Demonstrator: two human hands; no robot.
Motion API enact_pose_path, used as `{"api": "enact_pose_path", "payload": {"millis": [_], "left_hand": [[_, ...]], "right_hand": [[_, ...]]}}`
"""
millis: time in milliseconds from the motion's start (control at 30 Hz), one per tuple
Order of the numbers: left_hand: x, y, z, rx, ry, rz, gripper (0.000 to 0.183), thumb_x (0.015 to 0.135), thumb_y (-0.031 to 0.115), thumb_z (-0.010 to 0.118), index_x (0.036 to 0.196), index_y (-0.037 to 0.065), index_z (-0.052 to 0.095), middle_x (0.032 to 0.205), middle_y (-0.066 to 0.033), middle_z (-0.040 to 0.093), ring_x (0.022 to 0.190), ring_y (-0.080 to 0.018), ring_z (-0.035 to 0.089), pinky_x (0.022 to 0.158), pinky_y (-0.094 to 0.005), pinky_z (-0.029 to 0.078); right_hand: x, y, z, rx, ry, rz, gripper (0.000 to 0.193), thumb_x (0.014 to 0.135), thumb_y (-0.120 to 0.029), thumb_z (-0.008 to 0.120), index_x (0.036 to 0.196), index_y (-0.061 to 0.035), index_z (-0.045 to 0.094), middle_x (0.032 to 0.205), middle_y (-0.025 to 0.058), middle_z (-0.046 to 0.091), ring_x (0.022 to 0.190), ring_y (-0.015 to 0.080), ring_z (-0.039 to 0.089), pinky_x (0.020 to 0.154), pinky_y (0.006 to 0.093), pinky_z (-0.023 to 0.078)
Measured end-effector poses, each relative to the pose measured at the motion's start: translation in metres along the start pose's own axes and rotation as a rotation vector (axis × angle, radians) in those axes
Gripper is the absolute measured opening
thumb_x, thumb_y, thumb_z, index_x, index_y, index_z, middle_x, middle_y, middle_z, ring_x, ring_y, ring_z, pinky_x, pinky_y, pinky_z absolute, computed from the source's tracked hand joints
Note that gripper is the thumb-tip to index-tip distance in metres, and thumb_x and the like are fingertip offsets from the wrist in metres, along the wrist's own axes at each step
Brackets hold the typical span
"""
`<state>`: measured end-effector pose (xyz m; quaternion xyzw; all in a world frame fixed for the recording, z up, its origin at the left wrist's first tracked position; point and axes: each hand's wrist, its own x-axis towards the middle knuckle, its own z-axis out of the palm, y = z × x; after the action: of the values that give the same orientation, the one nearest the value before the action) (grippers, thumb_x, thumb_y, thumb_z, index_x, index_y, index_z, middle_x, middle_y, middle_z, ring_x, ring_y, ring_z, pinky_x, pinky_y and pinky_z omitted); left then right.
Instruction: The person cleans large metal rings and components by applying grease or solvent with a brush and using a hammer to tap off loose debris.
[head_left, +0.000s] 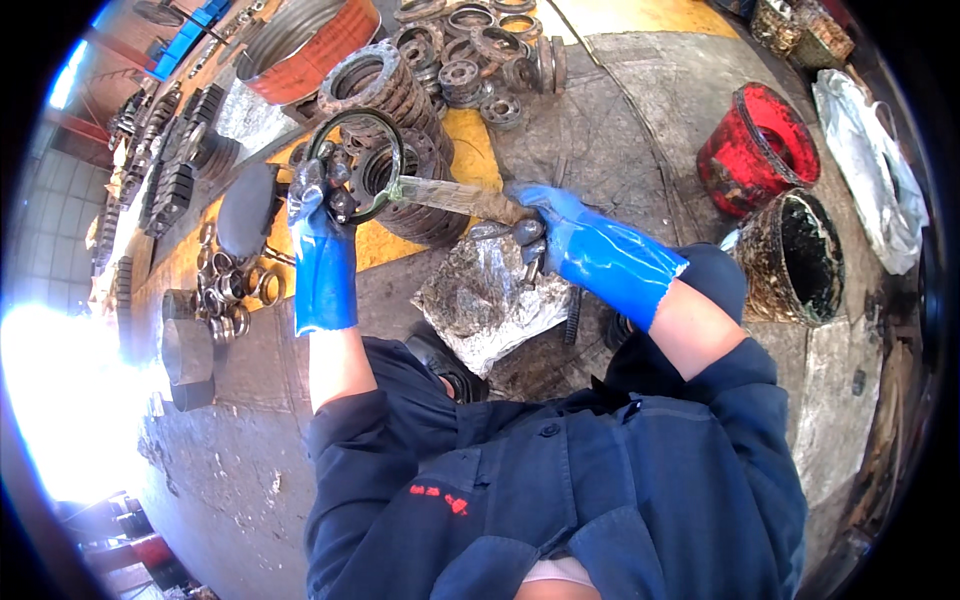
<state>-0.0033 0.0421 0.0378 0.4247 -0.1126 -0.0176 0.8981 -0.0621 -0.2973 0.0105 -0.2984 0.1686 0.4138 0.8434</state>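
Observation:
My left hand (318,205), in a blue rubber glove with dark-smeared fingers, is closed around the lower left of a thin dark metal ring (400,150) and holds it upright. My right hand (545,220), gloved likewise, grips the brown end of a flat brush (440,195). The brush's pale length points left, and its greenish tip meets the ring's right lower side. Below my right hand lies a crumpled, grease-stained white plastic sheet or bag (500,305); what is in it I cannot tell. Behind the ring stand stacks of rusty flanged rings (430,210).
A red bucket (730,170) and a dirt-crusted bucket (800,260) stand at the right, beside a white plastic bag (880,180). Several small rings (225,290) lie at the left near a dark round disc (247,210). An orange-red drum (320,60) stands far left.

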Motion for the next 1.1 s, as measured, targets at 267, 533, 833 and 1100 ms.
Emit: {"api": "enact_pose_path", "payload": {"millis": [267, 533, 833, 1100], "left_hand": [[0.008, -0.014, -0.001, -0.091, 0.0, 0.188, 0.037, 0.091, 0.023, 0.069, 0.121, 0.004, 0.057, 0.085, -0.0071, 0.058, 0.054, -0.0112, 0.053, 0.037, -0.0219, 0.043], [0.008, -0.009, -0.009, -0.145, 0.123, 0.18, 0.045, 0.09, 0.023, 0.07, 0.128, 0.003, 0.054, 0.097, -0.0105, 0.066, 0.065, -0.0154, 0.061, 0.046, -0.0241, 0.052], [-0.014, -0.017, 0.026, 0.094, 0.194, -0.1, 0.046, 0.094, 0.021, 0.065, 0.13, -0.006, 0.053, 0.108, -0.0235, 0.067, 0.088, -0.0326, 0.068, 0.062, -0.0387, 0.059], [-0.021, -0.027, 0.022, 0.194, 0.198, 0.095, 0.042, 0.095, 0.017, 0.064, 0.128, -0.007, 0.054, 0.122, -0.0211, 0.064, 0.107, -0.0315, 0.066, 0.089, -0.0425, 0.058]], "right_hand": [[0.006, 0.02, 0.004, 0.484, -0.074, 0.258, 0.02, 0.093, -0.029, 0.059, 0.08, -0.0166, 0.051, 0.056, -0.0016, 0.046, 0.046, 0.012, 0.046, 0.043, 0.0291, 0.036], [-0.028, 0.01, 0.018, 0.305, -0.254, 0.114, 0.038, 0.096, -0.029, 0.055, 0.126, -0.0058, 0.057, 0.115, 0.0269, 0.065, 0.051, 0.0067, 0.051, 0.041, 0.0238, 0.037], [-0.035, -0.005, 0.006, -0.57, 0.304, -0.615, 0.033, 0.095, -0.032, 0.065, 0.108, -0.0021, 0.069, 0.088, 0.009, 0.074, 0.059, 0.0137, 0.059, 0.051, 0.0284, 0.045], [-0.017, 0.029, 0.023, -0.069, 0.323, -0.364, 0.032, 0.095, -0.031, 0.064, 0.115, -0.0066, 0.066, 0.081, 0.0054, 0.066, 0.058, 0.0142, 0.056, 0.048, 0.0295, 0.044]]}}
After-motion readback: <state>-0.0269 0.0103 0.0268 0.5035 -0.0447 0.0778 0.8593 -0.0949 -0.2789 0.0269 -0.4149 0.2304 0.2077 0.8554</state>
